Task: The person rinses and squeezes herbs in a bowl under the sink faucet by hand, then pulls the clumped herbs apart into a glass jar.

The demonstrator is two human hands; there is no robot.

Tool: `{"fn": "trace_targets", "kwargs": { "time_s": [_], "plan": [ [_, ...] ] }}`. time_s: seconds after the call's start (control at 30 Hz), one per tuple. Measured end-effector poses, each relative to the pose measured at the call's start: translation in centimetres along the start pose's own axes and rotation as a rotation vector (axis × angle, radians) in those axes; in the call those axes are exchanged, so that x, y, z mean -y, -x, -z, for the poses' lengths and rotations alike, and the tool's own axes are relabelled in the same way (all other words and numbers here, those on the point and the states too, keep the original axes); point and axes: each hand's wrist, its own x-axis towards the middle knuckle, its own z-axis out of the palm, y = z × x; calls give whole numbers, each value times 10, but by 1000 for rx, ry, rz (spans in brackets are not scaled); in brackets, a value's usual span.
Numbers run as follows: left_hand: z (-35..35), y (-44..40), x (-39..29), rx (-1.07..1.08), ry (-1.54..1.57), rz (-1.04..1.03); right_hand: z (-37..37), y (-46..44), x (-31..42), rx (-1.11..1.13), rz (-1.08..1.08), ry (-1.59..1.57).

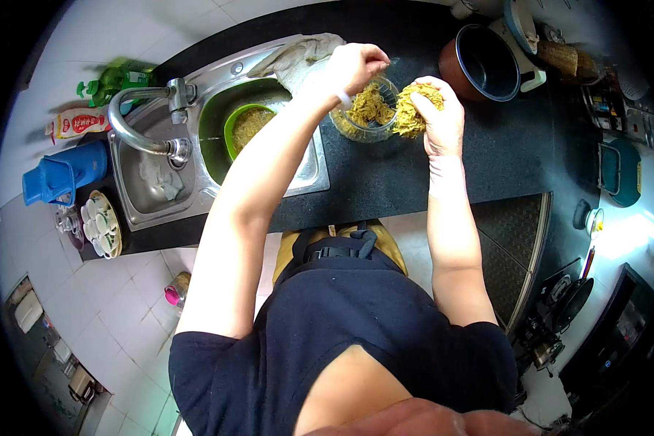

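My right hand (445, 122) grips a clump of yellow-green shredded food (417, 110), thumb pressed across its top, just right of a clear glass bowl (339, 125). More of the same yellowish shreds (370, 106) lie in that bowl on the dark counter. Above the bowl's far left side is my left hand (357, 67), its fingertips pinched together; whatever they may hold is too small to make out. A wet-looking grey cloth (301, 59) drapes over the sink edge beside my left wrist.
Left of the bowl is a steel sink (314, 168) with a green basin (209, 138), a smaller green container (232, 125) and a faucet (134, 98). A brown pot (458, 67) stands at the right back. A blue jug (87, 168) and tray of cups (115, 218) sit far left.
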Motion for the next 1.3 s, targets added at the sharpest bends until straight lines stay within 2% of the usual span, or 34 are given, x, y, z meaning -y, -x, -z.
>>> {"fn": "trace_targets", "kwargs": {
  "time_s": [0.07, 0.17, 0.2, 0.23, 0.3, 0.4, 0.43, 0.5, 0.6, 0.67, 0.83, 0.97, 1.1, 1.3],
  "plan": [
    [9, 14, -7, -36, 184, -1, -1, -1, 0, -22, -8, -42],
    [9, 39, -12, 76, -150, -201, -5, -4, -2, -62, -5, -119],
    [6, 47, -12, 154, -402, -204, -9, -5, -2, -81, -11, -142],
    [2, 54, -11, 44, -471, -240, -14, -6, -2, -97, -17, -165],
    [1, 53, -9, 4, -300, -156, -18, -8, -7, -120, -17, -201],
    [2, 63, -20, 88, 285, 227, -23, -6, -13, -152, -38, -225],
    [3, 66, -28, 84, 362, 301, -26, -5, -15, -137, -40, -233],
    [-19, 68, -2, -29, 534, 259, -30, -2, -20, -110, -43, -249],
    [-14, 69, 1, -73, 349, 210, -28, -1, -27, -68, 8, -126],
    [-9, 69, 2, -75, 424, 237, -26, -1, -25, -73, 16, -47],
    [6, 69, 8, -119, 723, 362, -21, -6, -12, -159, 21, -101],
    [-7, 66, 10, -78, 636, 261, -22, -6, -16, -99, 40, -170],
    [-13, 65, 8, -91, 809, 226, -24, -4, -18, 18, -8, -129],
    [-10, 68, -1, -55, 859, 188, -29, -5, -19, 98, 28, 80]
  ]
}}
